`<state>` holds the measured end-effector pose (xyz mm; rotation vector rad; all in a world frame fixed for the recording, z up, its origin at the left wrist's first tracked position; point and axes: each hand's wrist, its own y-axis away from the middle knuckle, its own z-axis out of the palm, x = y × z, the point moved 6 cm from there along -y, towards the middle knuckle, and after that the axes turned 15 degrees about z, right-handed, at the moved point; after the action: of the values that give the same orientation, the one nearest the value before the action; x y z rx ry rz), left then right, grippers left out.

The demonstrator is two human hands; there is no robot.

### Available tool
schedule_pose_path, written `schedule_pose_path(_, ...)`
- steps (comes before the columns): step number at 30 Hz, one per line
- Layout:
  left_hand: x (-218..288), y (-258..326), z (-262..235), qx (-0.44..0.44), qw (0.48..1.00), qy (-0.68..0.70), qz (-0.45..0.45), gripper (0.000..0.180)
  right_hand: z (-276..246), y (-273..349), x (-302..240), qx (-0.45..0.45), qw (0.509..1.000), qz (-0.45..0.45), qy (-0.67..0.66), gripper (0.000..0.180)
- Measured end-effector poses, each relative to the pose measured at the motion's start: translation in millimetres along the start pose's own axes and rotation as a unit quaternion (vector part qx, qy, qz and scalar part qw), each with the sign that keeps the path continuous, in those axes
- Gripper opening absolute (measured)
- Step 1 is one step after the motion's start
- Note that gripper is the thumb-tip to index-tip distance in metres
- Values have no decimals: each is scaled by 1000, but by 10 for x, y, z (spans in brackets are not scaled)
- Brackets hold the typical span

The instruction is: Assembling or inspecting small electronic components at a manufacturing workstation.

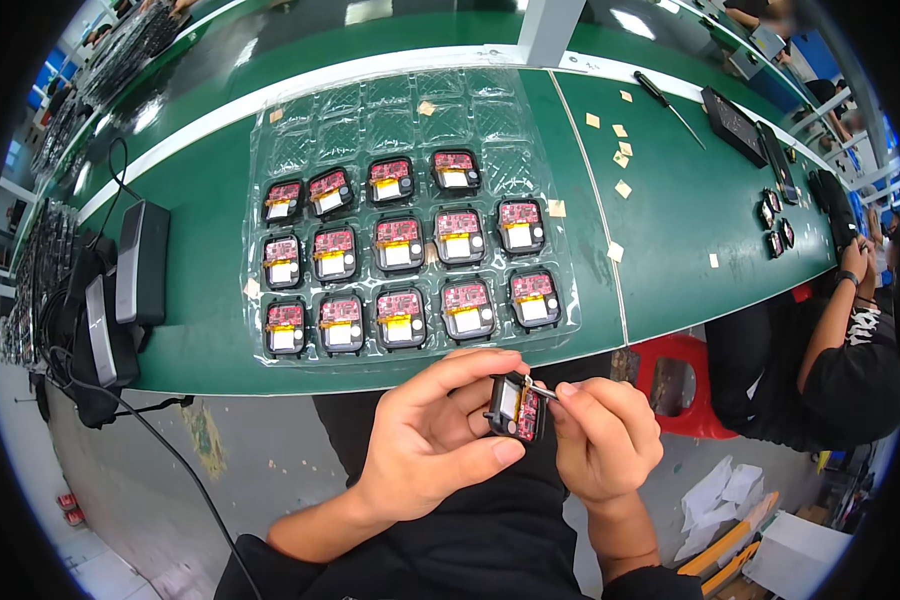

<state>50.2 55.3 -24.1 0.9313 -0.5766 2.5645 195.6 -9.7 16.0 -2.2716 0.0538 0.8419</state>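
Over my lap, just in front of the table edge, my left hand (435,435) grips an open black watch case (497,421) by its sides, between thumb and fingers. Inside the case show a red circuit board (532,415), a whitish block and a yellow strip. The case is tilted, its open face turned to the right. My right hand (607,438) pinches a thin metal tool (542,391), seemingly tweezers. Its tip meets the upper edge of the case; what it touches there is too small to make out. Beyond my hands lies a clear plastic tray (560,345) holding several similar cases.
Small beige squares (616,252) dot the green table (660,290). Farther right lie a screwdriver (668,106), a black box (734,127) and several small round parts (773,222). Grey devices with cables (144,262) stand left. A co-worker (820,350) sits at right beside a red stool (670,347).
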Motion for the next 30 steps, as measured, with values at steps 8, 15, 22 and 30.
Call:
schedule_pose_path(8, 14, 24, 14, 7, 999, -30, 15, 62, 23, -8, 143, -75, 974, 170, -128, 26)
schedule_pose_path(15, 22, -1, 51, 0, 997, -75, 18, 60, -12, 10, 45, -28, 994, 101, -27, 25)
schedule_pose_path(22, 15, 19, 66, 34, 994, -99, 10, 58, 2, 51, -1, -12, 996, 84, 8, 26)
schedule_pose_path(30, -8, 16, 67, 49, 992, -112, 30, 56, 10, 62, 11, -9, 997, 79, 24, 25)
